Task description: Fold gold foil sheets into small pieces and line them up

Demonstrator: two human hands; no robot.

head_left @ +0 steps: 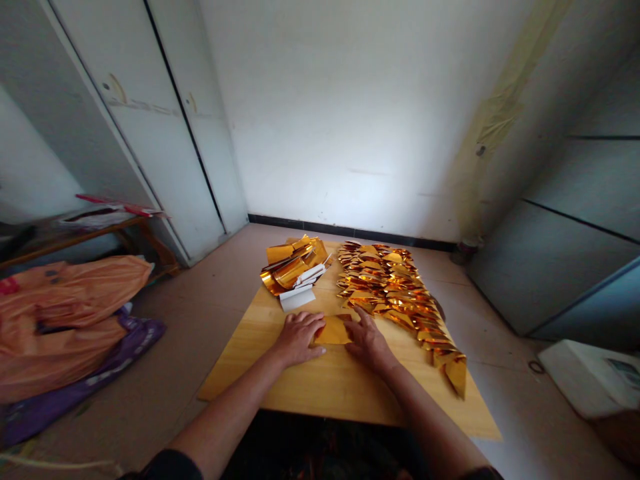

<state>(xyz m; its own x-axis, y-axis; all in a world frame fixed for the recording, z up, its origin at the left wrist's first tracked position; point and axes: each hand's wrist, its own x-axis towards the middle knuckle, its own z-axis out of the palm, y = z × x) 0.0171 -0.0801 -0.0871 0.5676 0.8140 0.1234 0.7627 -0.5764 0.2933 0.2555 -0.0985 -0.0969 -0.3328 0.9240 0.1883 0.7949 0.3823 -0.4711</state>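
Note:
A small gold foil paper (333, 331) lies near the middle of the wooden board, apparently folded, between my two hands. My left hand (299, 339) has its fingers curled over the paper's left end, the thumb along the near edge. At the right end, my right hand (369, 340) pinches the paper with bent fingers; its fingertips are partly hidden. Just beyond my left hand sits a loose pile of curled gold foil sheets (295, 267), with a white-backed sheet (297, 298) at its near side. Rows of folded gold foil pieces (395, 287) stretch along the board's right side.
The wooden board (310, 390) reaches close to my lap. Orange and purple bags (75, 320) lie on the left, below a wooden bench (145, 233). Grey cabinets (185, 107) stand at the back left. A white box (590, 377) is on the floor at right.

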